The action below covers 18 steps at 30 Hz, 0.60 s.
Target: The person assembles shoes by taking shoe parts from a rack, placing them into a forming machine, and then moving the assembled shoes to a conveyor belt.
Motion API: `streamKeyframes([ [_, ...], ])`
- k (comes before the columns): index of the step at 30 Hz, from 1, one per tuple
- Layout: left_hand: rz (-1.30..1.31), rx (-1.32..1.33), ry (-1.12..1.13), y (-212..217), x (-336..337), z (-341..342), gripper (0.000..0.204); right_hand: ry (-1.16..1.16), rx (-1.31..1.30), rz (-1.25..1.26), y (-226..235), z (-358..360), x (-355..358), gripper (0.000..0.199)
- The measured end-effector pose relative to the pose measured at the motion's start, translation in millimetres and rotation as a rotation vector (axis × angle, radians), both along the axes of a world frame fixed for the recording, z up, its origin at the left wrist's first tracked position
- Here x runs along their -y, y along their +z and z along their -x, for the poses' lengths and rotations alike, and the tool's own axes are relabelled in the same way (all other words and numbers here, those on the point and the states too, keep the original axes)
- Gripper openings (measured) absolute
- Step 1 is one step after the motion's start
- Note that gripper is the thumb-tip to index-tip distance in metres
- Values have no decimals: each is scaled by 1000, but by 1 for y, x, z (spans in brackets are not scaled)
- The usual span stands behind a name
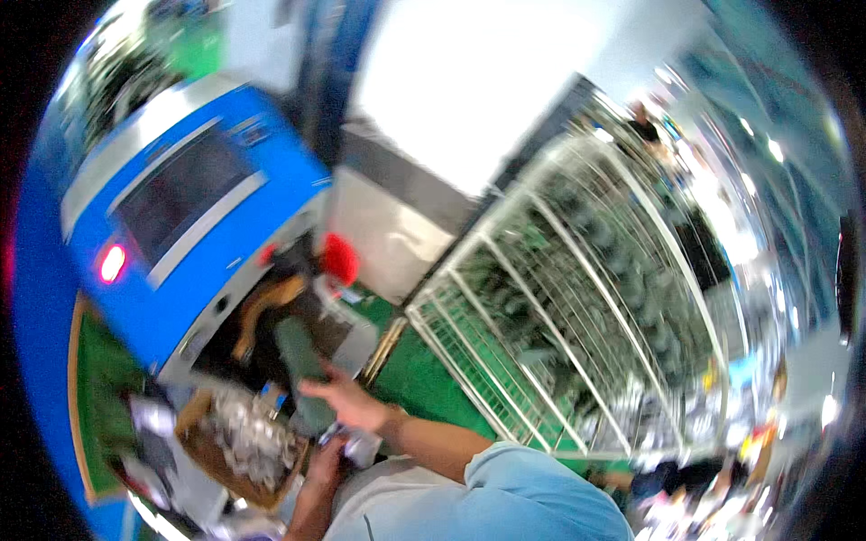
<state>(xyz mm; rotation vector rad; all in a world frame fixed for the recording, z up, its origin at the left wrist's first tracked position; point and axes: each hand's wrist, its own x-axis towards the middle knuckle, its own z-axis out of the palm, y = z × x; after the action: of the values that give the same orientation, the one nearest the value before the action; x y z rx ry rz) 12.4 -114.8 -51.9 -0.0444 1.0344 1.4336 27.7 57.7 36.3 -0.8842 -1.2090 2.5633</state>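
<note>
My right hand (354, 404) reaches in from the right, its thumb and fingers apart, beside a long grey-green piece (302, 361) that looks like cloth. Contact between them cannot be made out through the blur. Lower down, my left hand (327, 462) is closed near my body on a small pale, shiny thing (363, 448) whose kind is blurred. Left of that hand, a brown carton (194, 424) holds many crumpled whitish-grey pieces. Behind the grey-green piece lies the dark opening (225, 347) of a blue machine (289, 167), with a curved tan part (268, 311) in it.
The blue machine bears a dark panel (185, 194) and a lit red lamp (112, 263). A round red part (339, 260) sits at its right end. On the right, a white wire rack (541, 325) holds rows of grey-green pieces over green floor. A person (644, 126) is far back.
</note>
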Motion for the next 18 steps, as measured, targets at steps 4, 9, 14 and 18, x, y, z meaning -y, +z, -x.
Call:
streamKeyframes([
  [4,214,67,91,6,22,26,43,208,83,-539,55,-100,-44,68],
  [9,140,-340,-184,33,-9,14,42,-583,616,-1114,145,-311,-98,58],
  [14,64,-648,-445,48,-62,-13,36,-1339,1368,-1293,200,-507,-125,62],
  [18,-46,-745,-555,43,-110,-42,13,-1283,1964,-917,223,-652,-152,56],
])
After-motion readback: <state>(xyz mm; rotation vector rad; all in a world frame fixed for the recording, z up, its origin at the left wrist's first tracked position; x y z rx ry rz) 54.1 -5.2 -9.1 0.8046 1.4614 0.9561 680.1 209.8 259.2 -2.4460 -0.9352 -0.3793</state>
